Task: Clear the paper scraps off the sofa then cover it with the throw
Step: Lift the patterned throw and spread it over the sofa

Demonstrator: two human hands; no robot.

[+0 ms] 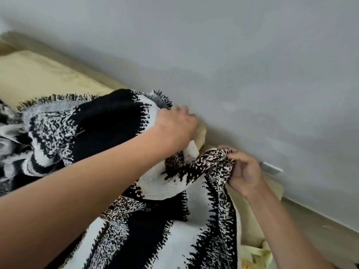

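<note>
Throw (104,121), soft and floppy, bunched on sofa (38,74).
Left grip (175,129) and right grip (244,171) clutch its folds; fringed edge seems the better hold.

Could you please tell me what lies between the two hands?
In the head view, a bunched fold of the throw runs from the left hand to the right hand, both gripping it; a sliver of sofa shows behind the fold.

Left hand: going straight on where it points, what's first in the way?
Likely the wall: the left hand, gripping the throw, points at it. The sofa top edge may come first; depth unclear.
</note>
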